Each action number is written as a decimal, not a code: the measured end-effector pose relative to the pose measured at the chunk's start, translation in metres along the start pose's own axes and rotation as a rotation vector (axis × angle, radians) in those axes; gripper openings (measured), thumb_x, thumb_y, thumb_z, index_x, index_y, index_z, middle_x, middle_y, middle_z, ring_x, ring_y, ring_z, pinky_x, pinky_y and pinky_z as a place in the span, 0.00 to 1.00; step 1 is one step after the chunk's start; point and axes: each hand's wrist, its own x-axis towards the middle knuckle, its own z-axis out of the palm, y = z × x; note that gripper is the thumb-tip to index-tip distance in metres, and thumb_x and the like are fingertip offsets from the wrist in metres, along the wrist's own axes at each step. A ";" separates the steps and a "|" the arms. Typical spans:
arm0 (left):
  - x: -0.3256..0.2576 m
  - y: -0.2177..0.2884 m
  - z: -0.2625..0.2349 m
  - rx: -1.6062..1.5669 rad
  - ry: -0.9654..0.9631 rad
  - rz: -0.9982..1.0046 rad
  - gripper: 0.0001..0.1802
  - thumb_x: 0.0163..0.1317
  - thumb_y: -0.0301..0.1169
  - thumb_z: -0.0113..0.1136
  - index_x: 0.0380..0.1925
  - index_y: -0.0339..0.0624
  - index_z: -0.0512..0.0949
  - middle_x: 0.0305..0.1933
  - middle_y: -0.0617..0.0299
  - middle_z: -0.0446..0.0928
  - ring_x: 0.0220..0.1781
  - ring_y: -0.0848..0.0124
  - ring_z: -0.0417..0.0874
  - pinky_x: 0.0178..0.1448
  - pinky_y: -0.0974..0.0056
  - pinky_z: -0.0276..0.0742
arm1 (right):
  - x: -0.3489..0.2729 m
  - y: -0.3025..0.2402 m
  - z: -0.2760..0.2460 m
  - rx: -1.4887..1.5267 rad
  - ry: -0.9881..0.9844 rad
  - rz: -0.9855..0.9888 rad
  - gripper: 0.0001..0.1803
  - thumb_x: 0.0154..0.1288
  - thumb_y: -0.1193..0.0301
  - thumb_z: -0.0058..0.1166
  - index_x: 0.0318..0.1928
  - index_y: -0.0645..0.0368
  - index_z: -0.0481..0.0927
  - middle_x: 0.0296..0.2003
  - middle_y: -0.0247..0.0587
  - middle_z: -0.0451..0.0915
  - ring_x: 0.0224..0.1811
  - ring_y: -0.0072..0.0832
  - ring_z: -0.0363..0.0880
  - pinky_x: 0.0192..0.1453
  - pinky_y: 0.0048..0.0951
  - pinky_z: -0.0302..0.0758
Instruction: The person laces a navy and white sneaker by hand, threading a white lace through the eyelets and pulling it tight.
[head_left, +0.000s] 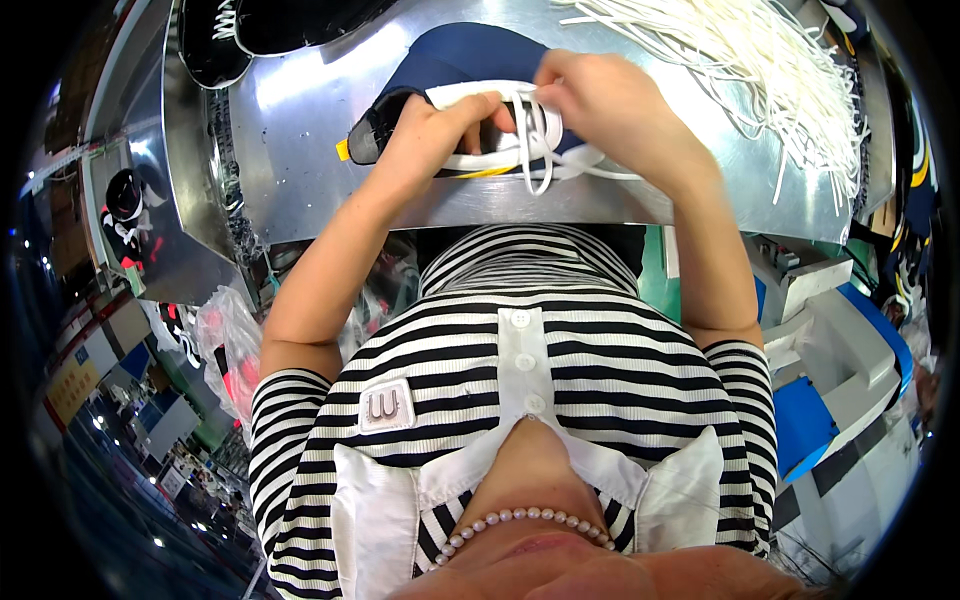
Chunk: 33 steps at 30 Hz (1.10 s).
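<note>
1. A shiny metal worktable [290, 150] is spread before the body; bright reflections and small dark specks are seen on its surface.
2. On its middle, near the front edge, a navy shoe [465, 55] with a yellow heel tab [343, 150] is placed, its heel turned left.
3. The left hand [440, 128] is set at the shoe's opening, fingers partly inside, thumb near the white tongue; whether anything is gripped cannot be told.
4. The right hand [600, 92] is held over the lacing, thumb and forefinger narrowed together at a white shoelace [540, 180]; a firm hold on it cannot be confirmed.
5. Loose white laces [750, 80] are heaped at the table's far right; a black shoe [212, 45] is seen at the far left.
6. Below, a clear plastic bag [225, 340] is seen left, a grey-and-blue plastic unit [868, 335] right.
7. Beyond the left side, the dim room is dotted with small lights.
</note>
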 end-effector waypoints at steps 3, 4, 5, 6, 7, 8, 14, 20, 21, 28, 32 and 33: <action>0.009 0.000 -0.007 -0.015 -0.060 -0.061 0.15 0.67 0.40 0.59 0.31 0.40 0.83 0.22 0.71 0.73 0.26 0.82 0.69 0.31 0.74 0.62 | 0.003 0.000 -0.001 0.443 0.213 0.124 0.12 0.70 0.65 0.52 0.46 0.59 0.80 0.27 0.43 0.81 0.30 0.33 0.81 0.37 0.32 0.75; 0.008 0.002 -0.002 -0.011 -0.030 -0.052 0.11 0.64 0.37 0.65 0.36 0.39 0.84 0.28 0.70 0.78 0.32 0.80 0.76 0.37 0.73 0.71 | 0.007 0.007 0.011 0.601 0.321 0.118 0.13 0.71 0.64 0.51 0.46 0.59 0.80 0.28 0.43 0.82 0.31 0.34 0.82 0.39 0.32 0.76; 0.008 0.003 0.006 0.025 -0.003 0.016 0.11 0.62 0.34 0.68 0.39 0.39 0.84 0.33 0.67 0.81 0.35 0.79 0.79 0.42 0.71 0.74 | 0.015 0.018 0.030 0.766 0.262 0.102 0.13 0.71 0.63 0.51 0.45 0.60 0.80 0.27 0.38 0.81 0.30 0.28 0.80 0.38 0.29 0.74; 0.009 0.004 0.010 0.060 0.028 0.088 0.13 0.59 0.31 0.70 0.42 0.38 0.83 0.37 0.65 0.83 0.39 0.77 0.81 0.46 0.70 0.76 | 0.016 0.019 0.042 0.690 0.299 0.137 0.13 0.72 0.64 0.50 0.46 0.58 0.80 0.27 0.37 0.81 0.30 0.29 0.80 0.38 0.31 0.75; 0.010 0.002 0.009 0.107 0.048 0.079 0.17 0.57 0.29 0.71 0.46 0.36 0.82 0.43 0.61 0.84 0.43 0.74 0.83 0.51 0.68 0.78 | 0.014 0.013 0.045 0.655 0.315 0.160 0.13 0.72 0.63 0.50 0.46 0.58 0.80 0.28 0.39 0.82 0.31 0.32 0.81 0.39 0.33 0.75; 0.013 0.002 0.011 0.139 0.081 0.062 0.17 0.57 0.29 0.71 0.46 0.36 0.82 0.43 0.61 0.84 0.43 0.74 0.83 0.50 0.68 0.78 | 0.012 0.007 0.047 0.620 0.331 0.182 0.13 0.72 0.63 0.49 0.46 0.58 0.80 0.28 0.41 0.83 0.31 0.35 0.82 0.40 0.35 0.75; 0.006 0.022 0.001 -0.151 -0.083 -0.279 0.19 0.58 0.34 0.70 0.47 0.35 0.82 0.40 0.63 0.83 0.39 0.75 0.80 0.47 0.71 0.74 | 0.020 0.011 0.054 0.364 0.375 0.210 0.15 0.74 0.61 0.46 0.45 0.59 0.79 0.30 0.49 0.84 0.37 0.49 0.82 0.47 0.43 0.76; -0.083 0.079 -0.095 -1.403 -0.259 0.321 0.15 0.53 0.18 0.66 0.40 0.37 0.74 0.39 0.61 0.74 0.42 0.72 0.76 0.44 0.71 0.71 | 0.028 0.025 0.061 0.440 0.339 0.255 0.17 0.73 0.60 0.45 0.46 0.59 0.80 0.31 0.47 0.85 0.37 0.48 0.83 0.49 0.44 0.76; -0.092 0.095 -0.101 -1.272 -0.238 0.571 0.11 0.55 0.17 0.64 0.32 0.42 0.72 0.35 0.63 0.70 0.40 0.72 0.76 0.43 0.72 0.72 | 0.028 0.024 0.061 0.437 0.348 0.284 0.17 0.73 0.60 0.45 0.45 0.59 0.80 0.31 0.44 0.86 0.35 0.42 0.84 0.46 0.40 0.77; -0.055 0.013 0.003 0.722 0.170 0.600 0.08 0.53 0.28 0.70 0.33 0.43 0.82 0.48 0.61 0.77 0.53 0.61 0.74 0.54 0.59 0.70 | 0.018 0.025 0.050 1.085 0.502 0.185 0.08 0.75 0.72 0.49 0.47 0.63 0.77 0.27 0.31 0.77 0.21 0.13 0.67 0.25 0.15 0.64; -0.033 -0.010 0.022 0.659 0.217 0.633 0.08 0.50 0.26 0.70 0.26 0.41 0.78 0.41 0.62 0.78 0.46 0.60 0.78 0.51 0.58 0.72 | -0.022 0.001 0.038 0.975 0.587 0.078 0.09 0.72 0.71 0.49 0.46 0.60 0.79 0.27 0.34 0.82 0.23 0.21 0.76 0.33 0.23 0.73; -0.030 -0.013 0.020 0.662 0.215 0.655 0.08 0.50 0.26 0.70 0.27 0.41 0.78 0.39 0.61 0.78 0.44 0.60 0.78 0.49 0.58 0.73 | -0.035 -0.009 0.038 0.906 0.524 0.087 0.08 0.72 0.72 0.49 0.46 0.60 0.78 0.26 0.34 0.81 0.23 0.19 0.75 0.32 0.22 0.72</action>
